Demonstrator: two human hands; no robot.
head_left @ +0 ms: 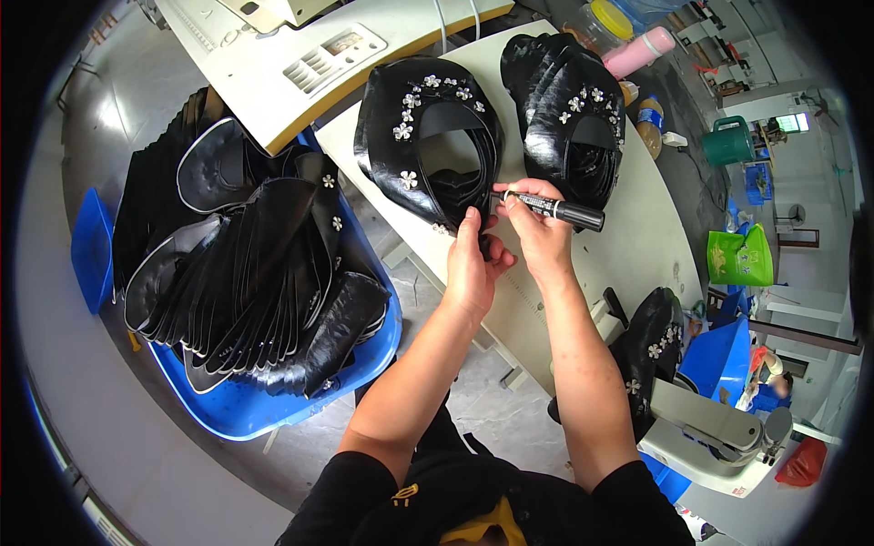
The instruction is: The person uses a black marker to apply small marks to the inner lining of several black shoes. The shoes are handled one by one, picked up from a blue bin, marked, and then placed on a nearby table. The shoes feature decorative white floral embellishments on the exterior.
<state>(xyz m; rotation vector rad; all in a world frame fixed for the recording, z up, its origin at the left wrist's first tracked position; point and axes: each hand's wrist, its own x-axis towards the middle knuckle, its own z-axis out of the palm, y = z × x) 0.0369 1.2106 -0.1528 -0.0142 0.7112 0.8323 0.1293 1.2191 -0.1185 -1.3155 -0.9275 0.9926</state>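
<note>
A stack of shiny black shoe uppers, trimmed with silver flower ornaments, lies on the pale worktable. My left hand grips the near edge of that stack, thumb on top and fingers curled beneath. In my right hand is a black marker pen, its thick end pointing right and its other end close to the uppers' edge. Whether the tip touches the material is too small to tell. Just beyond my right hand sits a second stack of black uppers with the same flowers.
On my left, a blue bin is heaped with black uppers. A sewing machine stands at the lower right beside more flowered uppers. A pink bottle and a bottle of brown liquid stand past the table's far right edge.
</note>
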